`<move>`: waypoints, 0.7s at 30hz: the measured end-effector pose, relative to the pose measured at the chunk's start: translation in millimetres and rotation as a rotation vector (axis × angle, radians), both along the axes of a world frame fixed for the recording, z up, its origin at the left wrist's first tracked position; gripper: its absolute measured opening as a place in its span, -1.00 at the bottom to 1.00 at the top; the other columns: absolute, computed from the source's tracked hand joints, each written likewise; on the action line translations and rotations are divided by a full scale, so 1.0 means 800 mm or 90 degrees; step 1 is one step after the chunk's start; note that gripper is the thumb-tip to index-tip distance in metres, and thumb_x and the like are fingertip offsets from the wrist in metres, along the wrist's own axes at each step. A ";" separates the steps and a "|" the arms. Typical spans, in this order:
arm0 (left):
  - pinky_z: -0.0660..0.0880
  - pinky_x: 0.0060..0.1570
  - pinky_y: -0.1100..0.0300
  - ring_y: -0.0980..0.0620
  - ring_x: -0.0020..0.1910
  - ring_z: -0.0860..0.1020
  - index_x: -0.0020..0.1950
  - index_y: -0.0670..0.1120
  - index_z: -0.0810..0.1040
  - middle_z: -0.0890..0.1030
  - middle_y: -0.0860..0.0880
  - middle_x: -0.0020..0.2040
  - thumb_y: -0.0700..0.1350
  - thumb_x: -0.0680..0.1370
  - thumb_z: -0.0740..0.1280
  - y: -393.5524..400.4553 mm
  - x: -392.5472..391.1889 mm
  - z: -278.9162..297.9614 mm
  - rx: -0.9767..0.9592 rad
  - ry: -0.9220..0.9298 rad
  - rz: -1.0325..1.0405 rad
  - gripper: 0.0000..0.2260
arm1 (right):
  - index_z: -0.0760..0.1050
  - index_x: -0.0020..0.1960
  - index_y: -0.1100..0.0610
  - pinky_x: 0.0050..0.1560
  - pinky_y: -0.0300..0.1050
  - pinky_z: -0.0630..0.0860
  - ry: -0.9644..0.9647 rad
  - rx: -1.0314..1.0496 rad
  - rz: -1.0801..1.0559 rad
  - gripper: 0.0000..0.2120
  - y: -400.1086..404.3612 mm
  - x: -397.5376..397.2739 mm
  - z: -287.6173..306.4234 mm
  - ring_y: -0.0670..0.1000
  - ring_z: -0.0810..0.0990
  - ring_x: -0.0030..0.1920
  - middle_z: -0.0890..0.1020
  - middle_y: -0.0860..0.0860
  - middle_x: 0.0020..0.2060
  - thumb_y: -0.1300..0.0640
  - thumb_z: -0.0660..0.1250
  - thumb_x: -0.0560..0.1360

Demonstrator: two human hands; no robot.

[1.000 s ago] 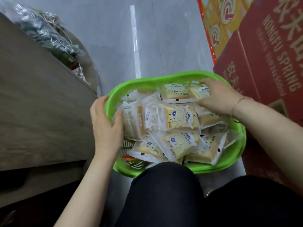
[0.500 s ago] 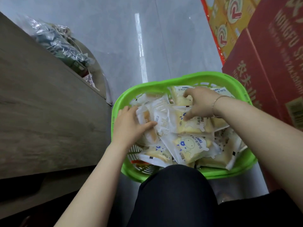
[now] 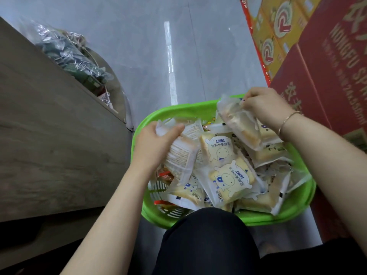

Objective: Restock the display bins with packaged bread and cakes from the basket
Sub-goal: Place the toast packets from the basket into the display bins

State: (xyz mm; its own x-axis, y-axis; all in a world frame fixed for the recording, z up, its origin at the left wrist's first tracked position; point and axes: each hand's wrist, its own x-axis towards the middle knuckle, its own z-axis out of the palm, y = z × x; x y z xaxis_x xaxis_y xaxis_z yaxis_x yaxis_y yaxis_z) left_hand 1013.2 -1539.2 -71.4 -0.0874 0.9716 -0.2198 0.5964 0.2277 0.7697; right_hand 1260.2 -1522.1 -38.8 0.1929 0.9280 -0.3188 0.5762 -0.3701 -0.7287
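Observation:
A green plastic basket point(image 3: 301, 207) stands on the floor in front of my knee, filled with several clear packets of toast printed with a cartoon cow point(image 3: 230, 179). My left hand point(image 3: 153, 143) grips the top of one packet point(image 3: 180, 157) whose back label faces up, at the basket's left side. My right hand point(image 3: 264, 106) pinches the top edge of another toast packet point(image 3: 238, 124), lifted above the basket's far right part. A few orange-red wrapped items point(image 3: 164, 177) show under the toast packets at the left.
A wooden display unit point(image 3: 49, 135) runs along the left, with a bin of dark green and silver packets point(image 3: 69, 54) at its far end. Red and yellow cartons point(image 3: 321, 56) are stacked close on the right. Grey tiled floor point(image 3: 158, 46) lies beyond the basket.
Both hands have closed on toast packets and raised them from the pile. The right hand moved up and to the right; the left hand's packet is tilted up at the basket's left.

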 end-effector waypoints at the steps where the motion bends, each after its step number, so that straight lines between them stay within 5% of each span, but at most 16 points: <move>1: 0.33 -0.42 0.45 0.27 -0.39 0.52 -0.32 -0.06 0.49 0.56 0.08 -0.41 0.23 0.38 0.43 0.002 0.004 -0.002 0.001 0.044 -0.013 -0.63 | 0.51 -0.16 0.28 -0.41 -0.35 0.28 -0.034 0.009 0.020 -0.90 0.001 0.004 0.004 0.06 0.40 -0.28 0.46 0.11 -0.31 0.36 0.22 0.45; 3: 0.42 -0.27 0.30 0.09 -0.20 0.60 -0.21 -0.10 0.56 0.62 0.03 -0.28 0.25 0.34 0.37 0.005 0.011 -0.005 -0.036 0.099 -0.056 -0.60 | 0.52 -0.04 0.39 -0.13 -0.16 0.33 -0.106 -0.012 0.078 -0.85 0.001 0.008 0.008 0.19 0.49 -0.04 0.52 0.28 -0.10 0.40 0.20 0.46; 5: 0.46 -0.16 0.16 -0.08 -0.06 0.59 -0.02 -0.13 0.59 0.65 -0.05 -0.11 0.18 0.28 0.28 0.008 0.021 -0.006 -0.065 0.152 -0.099 -0.54 | 0.46 -0.12 0.34 -0.09 -0.03 0.25 -0.148 -0.038 0.068 -0.89 -0.003 0.011 0.003 0.26 0.48 0.07 0.52 0.33 0.01 0.36 0.16 0.51; 8: 0.34 -0.29 0.21 0.03 -0.19 0.50 0.05 0.00 0.51 0.57 0.02 -0.08 0.05 0.33 0.34 0.008 0.033 -0.009 -0.066 0.155 -0.164 -0.68 | 0.36 -0.22 0.22 -0.18 -0.06 0.25 -0.149 -0.046 -0.003 -0.82 -0.010 0.009 -0.001 0.20 0.44 -0.08 0.50 0.25 -0.12 0.22 0.11 0.54; 12: 0.39 -0.10 0.19 0.01 0.00 0.54 0.26 0.08 0.44 0.58 0.06 0.06 -0.08 0.41 0.36 0.015 0.050 -0.019 -0.087 0.166 -0.296 -0.58 | 0.30 -0.21 0.18 -0.22 -0.05 0.20 -0.155 0.068 -0.092 -0.81 -0.015 -0.004 -0.007 0.19 0.34 -0.19 0.42 0.18 -0.23 0.12 0.07 0.53; 16: 0.37 0.07 0.09 -0.08 0.17 0.49 0.30 0.06 0.43 0.46 -0.03 0.19 0.17 0.47 0.33 0.016 0.073 -0.030 -0.087 0.268 -0.329 -0.56 | 0.33 -0.05 0.18 -0.20 -0.01 0.28 -0.119 0.198 -0.055 -0.86 -0.009 -0.021 -0.010 0.21 0.40 -0.16 0.48 0.16 -0.20 0.10 0.13 0.50; 19: 0.37 0.00 0.04 -0.16 0.11 0.51 0.11 0.08 0.50 0.33 -0.04 0.12 0.36 0.40 0.29 0.004 0.082 -0.041 -0.111 0.315 -0.332 -0.56 | 0.35 0.25 0.15 0.17 0.03 0.33 -0.201 0.018 0.110 -0.60 -0.010 -0.034 -0.028 0.21 0.39 0.21 0.46 0.21 0.18 -0.06 0.21 0.51; 21: 0.37 -0.02 0.04 -0.20 0.09 0.53 0.23 0.09 0.45 0.32 -0.04 0.14 0.30 0.41 0.33 -0.002 0.085 -0.046 -0.109 0.321 -0.311 -0.52 | 0.36 0.32 0.11 0.31 0.08 0.25 -0.228 -0.139 0.165 -0.40 -0.013 -0.038 -0.032 0.21 0.26 0.36 0.36 0.21 0.31 -0.27 0.23 0.45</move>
